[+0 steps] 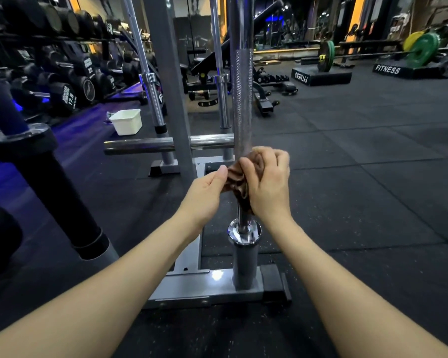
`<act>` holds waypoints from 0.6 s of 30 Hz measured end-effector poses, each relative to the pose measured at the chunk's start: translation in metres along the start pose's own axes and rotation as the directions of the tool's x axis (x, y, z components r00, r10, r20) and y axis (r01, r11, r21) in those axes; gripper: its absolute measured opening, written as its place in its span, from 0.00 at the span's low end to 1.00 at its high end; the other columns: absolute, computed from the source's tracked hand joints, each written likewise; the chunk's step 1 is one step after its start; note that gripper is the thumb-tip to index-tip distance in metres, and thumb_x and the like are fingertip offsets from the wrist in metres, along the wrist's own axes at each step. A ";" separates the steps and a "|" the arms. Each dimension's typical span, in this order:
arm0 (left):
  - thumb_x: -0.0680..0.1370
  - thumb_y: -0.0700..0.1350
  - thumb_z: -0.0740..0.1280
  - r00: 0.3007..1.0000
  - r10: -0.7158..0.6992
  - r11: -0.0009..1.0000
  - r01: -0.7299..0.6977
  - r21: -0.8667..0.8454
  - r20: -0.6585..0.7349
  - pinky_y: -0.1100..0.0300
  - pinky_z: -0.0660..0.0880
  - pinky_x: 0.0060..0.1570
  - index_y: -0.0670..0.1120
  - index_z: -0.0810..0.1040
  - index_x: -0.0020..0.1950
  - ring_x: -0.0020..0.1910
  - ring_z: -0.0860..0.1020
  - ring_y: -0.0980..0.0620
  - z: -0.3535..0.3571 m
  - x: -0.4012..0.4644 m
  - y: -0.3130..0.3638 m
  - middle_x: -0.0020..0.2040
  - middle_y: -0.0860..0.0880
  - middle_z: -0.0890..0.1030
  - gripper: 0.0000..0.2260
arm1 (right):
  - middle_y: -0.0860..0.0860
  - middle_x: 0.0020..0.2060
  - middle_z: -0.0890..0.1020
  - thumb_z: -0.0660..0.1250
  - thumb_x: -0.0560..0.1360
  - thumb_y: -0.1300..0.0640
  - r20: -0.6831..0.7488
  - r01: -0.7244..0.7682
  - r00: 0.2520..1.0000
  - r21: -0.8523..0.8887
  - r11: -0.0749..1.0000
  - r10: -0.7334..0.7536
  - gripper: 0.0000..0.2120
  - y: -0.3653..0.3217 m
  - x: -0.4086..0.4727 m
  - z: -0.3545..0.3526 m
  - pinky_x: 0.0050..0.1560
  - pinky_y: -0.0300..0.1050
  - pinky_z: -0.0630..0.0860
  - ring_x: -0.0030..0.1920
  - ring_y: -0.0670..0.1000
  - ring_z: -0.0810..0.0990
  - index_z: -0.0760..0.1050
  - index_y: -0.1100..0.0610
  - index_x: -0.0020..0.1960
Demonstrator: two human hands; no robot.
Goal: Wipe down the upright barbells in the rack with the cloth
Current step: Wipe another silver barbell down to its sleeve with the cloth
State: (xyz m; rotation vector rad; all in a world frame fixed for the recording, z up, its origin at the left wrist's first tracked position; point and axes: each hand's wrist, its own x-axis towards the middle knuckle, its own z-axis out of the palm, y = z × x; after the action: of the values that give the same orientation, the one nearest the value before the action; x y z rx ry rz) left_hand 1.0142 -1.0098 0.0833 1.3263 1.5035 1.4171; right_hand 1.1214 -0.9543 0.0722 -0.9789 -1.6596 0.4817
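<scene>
1. Where the nearest barbell [241, 99] stands upright in the rack [189, 285], its shaft is chrome: smooth at the top, knurled through the middle, with a polished collar low down just above a grey holder tube at the rack's base.
2. Cloth [239, 180]: brown, bunched into folds, wrapped round the shaft just below the knurled section and above the collar.
3. Right hand [268, 182]: fingers curled round the cloth and the shaft, gripping both; the back of the hand faces the camera.
4. Left hand [204, 192]: thumb and fingers pinch the cloth's left edge beside the shaft; the fingers underneath are hidden.
5. Two more upright barbells [150, 81] stand further back in the same rack, chrome sleeves down, one on each side of a grey post.
6. White plastic tub [126, 121] sits on the black rubber floor [360, 177] behind the rack, to the left.
7. Dumbbell shelves [62, 60] line the far left; a loaded bar with green plates [422, 49] rests on black blocks at the far right.
</scene>
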 end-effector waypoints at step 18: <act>0.83 0.52 0.52 0.994 -0.099 0.990 0.094 0.104 0.037 0.73 0.69 0.45 0.56 0.79 0.52 0.48 0.78 0.69 0.004 -0.008 -0.024 0.48 0.59 0.82 0.14 | 0.53 0.53 0.67 0.64 0.78 0.52 0.082 -0.010 0.997 -0.014 1.000 0.012 0.11 0.031 -0.022 0.008 0.52 0.47 0.69 0.53 0.56 0.69 0.75 0.58 0.56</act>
State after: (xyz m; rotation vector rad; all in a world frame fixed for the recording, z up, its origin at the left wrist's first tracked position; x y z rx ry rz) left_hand 1.0144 -1.0138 0.0584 1.3169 1.6085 1.2595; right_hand 1.1269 -0.9528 0.0336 -0.9900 -1.7341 0.5250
